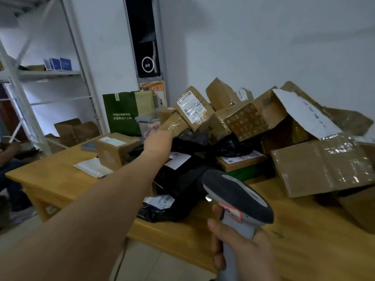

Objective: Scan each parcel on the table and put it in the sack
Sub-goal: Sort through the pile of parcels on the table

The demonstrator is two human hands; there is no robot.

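Observation:
A heap of parcels covers the wooden table (60,175): brown taped cardboard boxes at the back and right, black plastic mailer bags (182,179) in the middle. My left hand (157,138) reaches far forward and grips a small taped brown box (175,123) at the heap's left side. Just behind it leans another box with a white shipping label (192,107). My right hand (239,246) grips the handle of a grey barcode scanner (235,195), whose head points toward the heap. No sack is in view.
A lone brown box (115,149) and a white paper (92,167) lie on the table's left part. A large open carton (324,163) fills the right. A green bag (121,114) leans on the wall, with metal shelving (48,74) at left. Another person's arm (10,149) shows at far left.

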